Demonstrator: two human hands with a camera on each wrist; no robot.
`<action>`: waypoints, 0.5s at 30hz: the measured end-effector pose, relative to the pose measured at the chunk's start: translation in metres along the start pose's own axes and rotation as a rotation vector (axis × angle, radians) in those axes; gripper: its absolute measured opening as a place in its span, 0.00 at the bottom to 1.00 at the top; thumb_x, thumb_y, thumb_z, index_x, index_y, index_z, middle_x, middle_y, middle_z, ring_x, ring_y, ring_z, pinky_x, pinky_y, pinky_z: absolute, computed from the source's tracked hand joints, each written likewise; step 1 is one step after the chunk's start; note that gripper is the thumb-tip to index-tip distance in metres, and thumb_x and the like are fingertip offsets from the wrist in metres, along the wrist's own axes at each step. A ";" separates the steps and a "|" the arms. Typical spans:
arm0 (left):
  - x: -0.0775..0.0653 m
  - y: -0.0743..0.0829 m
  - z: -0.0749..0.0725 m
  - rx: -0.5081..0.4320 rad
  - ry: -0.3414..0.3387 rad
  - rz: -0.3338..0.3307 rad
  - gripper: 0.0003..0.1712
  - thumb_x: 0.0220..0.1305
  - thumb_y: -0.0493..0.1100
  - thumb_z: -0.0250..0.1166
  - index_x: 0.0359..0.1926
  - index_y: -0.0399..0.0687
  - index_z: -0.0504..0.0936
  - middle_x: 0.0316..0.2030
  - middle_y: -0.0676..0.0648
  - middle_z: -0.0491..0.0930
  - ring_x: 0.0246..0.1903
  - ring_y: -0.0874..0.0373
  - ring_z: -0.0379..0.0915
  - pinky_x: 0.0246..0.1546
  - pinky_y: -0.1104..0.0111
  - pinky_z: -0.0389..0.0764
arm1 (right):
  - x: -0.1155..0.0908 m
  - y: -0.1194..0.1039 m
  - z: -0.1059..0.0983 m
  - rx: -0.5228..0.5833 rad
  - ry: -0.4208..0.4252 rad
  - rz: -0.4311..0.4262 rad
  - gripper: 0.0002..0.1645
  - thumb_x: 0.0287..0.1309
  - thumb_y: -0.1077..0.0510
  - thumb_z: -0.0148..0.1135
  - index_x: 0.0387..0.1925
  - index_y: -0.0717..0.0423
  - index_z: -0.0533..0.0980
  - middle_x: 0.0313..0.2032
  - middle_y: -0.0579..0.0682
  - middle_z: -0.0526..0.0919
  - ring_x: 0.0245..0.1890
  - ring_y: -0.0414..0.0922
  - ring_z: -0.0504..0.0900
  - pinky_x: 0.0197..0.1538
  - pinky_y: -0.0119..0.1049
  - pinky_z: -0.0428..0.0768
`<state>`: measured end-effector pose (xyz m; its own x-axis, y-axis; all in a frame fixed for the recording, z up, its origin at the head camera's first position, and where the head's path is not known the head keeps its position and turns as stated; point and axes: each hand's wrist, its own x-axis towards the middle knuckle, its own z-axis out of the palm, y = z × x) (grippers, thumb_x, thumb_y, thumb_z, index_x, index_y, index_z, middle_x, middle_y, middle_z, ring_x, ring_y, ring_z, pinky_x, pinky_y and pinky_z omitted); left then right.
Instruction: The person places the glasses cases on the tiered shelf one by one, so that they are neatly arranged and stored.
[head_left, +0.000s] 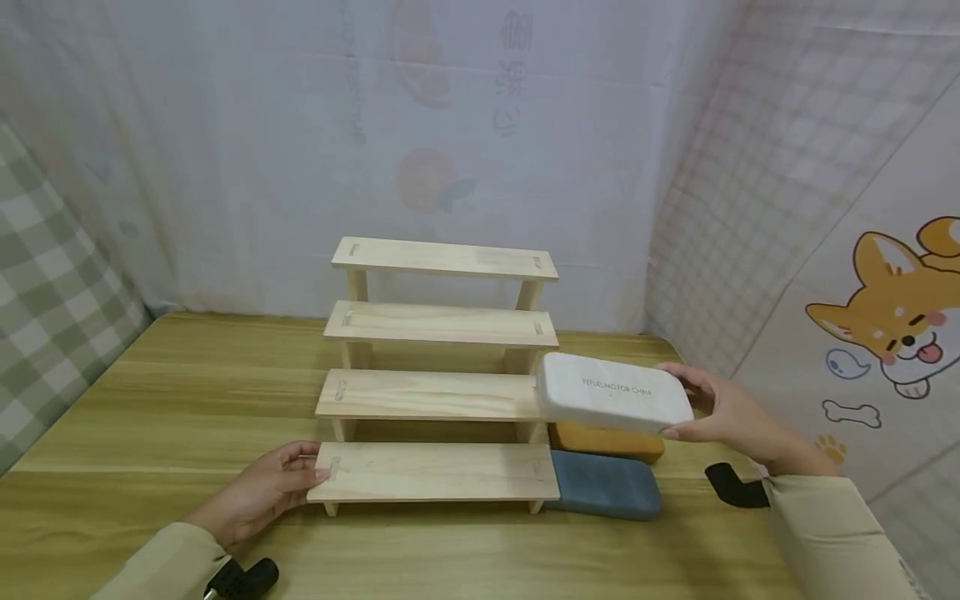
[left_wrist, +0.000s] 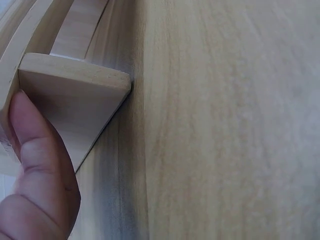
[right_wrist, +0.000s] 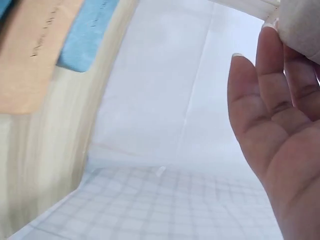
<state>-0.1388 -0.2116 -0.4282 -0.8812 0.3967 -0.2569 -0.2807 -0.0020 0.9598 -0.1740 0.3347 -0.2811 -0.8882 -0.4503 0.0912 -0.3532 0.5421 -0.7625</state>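
Observation:
My right hand grips a white oblong case by its right end, thumb in front and fingers behind. The case bears the words "REFUELING FOR CHINA". It is held above an orange case, its left end overlapping the right end of the second-lowest shelf in the head view. My left hand pinches the left end of the lowest shelf of a stepped wooden rack. In the left wrist view the thumb presses against the edge of that board, beside its upright support.
A dark blue case lies right of the lowest shelf. The right wrist view also shows a light blue case past the orange one. Cloth curtains stand behind the wooden table and at its sides.

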 end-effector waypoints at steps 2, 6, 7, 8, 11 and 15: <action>0.000 0.000 0.000 -0.003 -0.001 0.003 0.39 0.68 0.38 0.60 0.65 0.20 0.48 0.45 0.45 0.74 0.43 0.58 0.75 0.45 0.66 0.79 | 0.010 -0.007 -0.003 -0.010 -0.001 -0.008 0.42 0.47 0.69 0.71 0.63 0.68 0.62 0.47 0.40 0.78 0.43 0.37 0.79 0.36 0.35 0.82; 0.000 0.000 0.000 -0.003 -0.002 0.002 0.39 0.68 0.38 0.60 0.65 0.19 0.48 0.45 0.45 0.74 0.43 0.58 0.76 0.45 0.66 0.79 | 0.028 -0.019 -0.007 -0.027 0.003 0.006 0.42 0.48 0.67 0.72 0.64 0.65 0.63 0.48 0.42 0.78 0.43 0.38 0.79 0.39 0.34 0.81; 0.000 0.001 0.000 -0.001 -0.002 0.000 0.39 0.68 0.38 0.60 0.65 0.19 0.48 0.45 0.45 0.74 0.43 0.58 0.76 0.45 0.66 0.79 | 0.032 -0.022 -0.007 -0.027 0.003 0.014 0.42 0.48 0.66 0.72 0.64 0.64 0.63 0.48 0.43 0.78 0.43 0.39 0.79 0.39 0.35 0.81; 0.000 0.001 0.000 0.000 -0.003 -0.003 0.40 0.68 0.38 0.60 0.66 0.19 0.47 0.46 0.45 0.74 0.43 0.58 0.76 0.45 0.66 0.79 | 0.036 -0.025 -0.008 -0.026 0.003 0.025 0.42 0.49 0.65 0.72 0.64 0.63 0.63 0.49 0.44 0.77 0.43 0.40 0.79 0.39 0.35 0.81; -0.001 0.001 0.000 0.001 0.001 -0.013 0.40 0.68 0.38 0.60 0.66 0.19 0.46 0.46 0.44 0.74 0.43 0.58 0.76 0.45 0.66 0.79 | 0.047 -0.032 -0.010 -0.022 0.000 0.041 0.42 0.50 0.64 0.72 0.65 0.61 0.62 0.50 0.47 0.76 0.44 0.41 0.78 0.40 0.37 0.82; -0.001 0.001 0.000 -0.002 0.002 -0.017 0.40 0.68 0.37 0.60 0.66 0.19 0.45 0.46 0.44 0.74 0.43 0.58 0.76 0.45 0.66 0.79 | 0.060 -0.042 -0.013 -0.028 0.005 0.055 0.43 0.50 0.63 0.72 0.66 0.59 0.62 0.51 0.50 0.76 0.44 0.42 0.78 0.40 0.38 0.82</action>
<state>-0.1383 -0.2120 -0.4271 -0.8772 0.3950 -0.2730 -0.2961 0.0025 0.9552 -0.2166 0.2944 -0.2354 -0.9082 -0.4153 0.0528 -0.3115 0.5860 -0.7481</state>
